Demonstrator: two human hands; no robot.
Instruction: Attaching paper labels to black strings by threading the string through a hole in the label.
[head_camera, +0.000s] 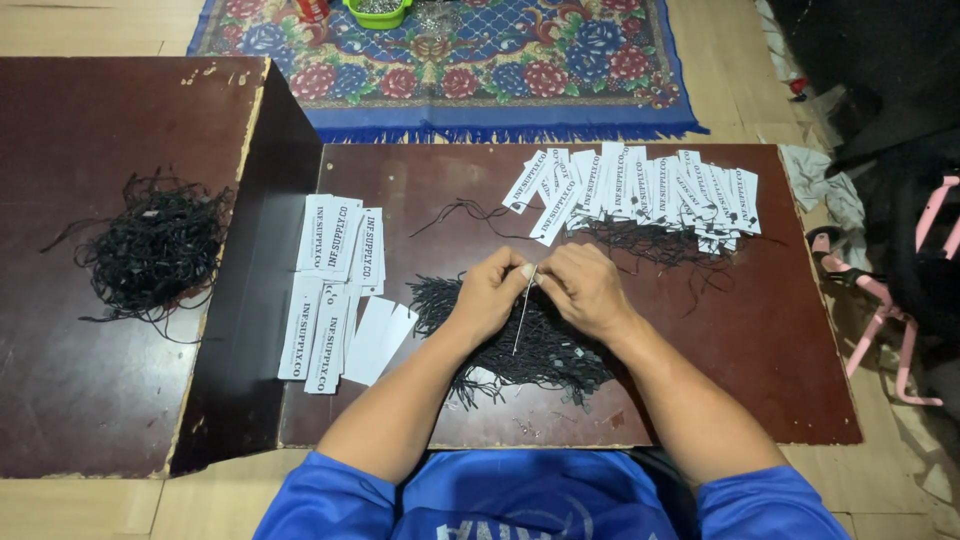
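My left hand (490, 293) and my right hand (583, 287) meet over the middle of a low dark brown table (760, 350). Together they pinch a narrow white paper tag (523, 305), seen edge-on and hanging down between them. Under the hands lies a heap of black strings (540, 350). Stacks of white printed tags (335, 285) lie to the left of my hands. A long fanned row of white tags with black strings attached (640, 195) lies beyond my hands at the table's far side.
A second, higher dark table (70, 380) at the left carries another tangle of black strings (155, 250). A flowered blue rug (450, 60) with a green bowl (378, 12) lies beyond. A pink frame (880, 320) and dark cloth stand at the right.
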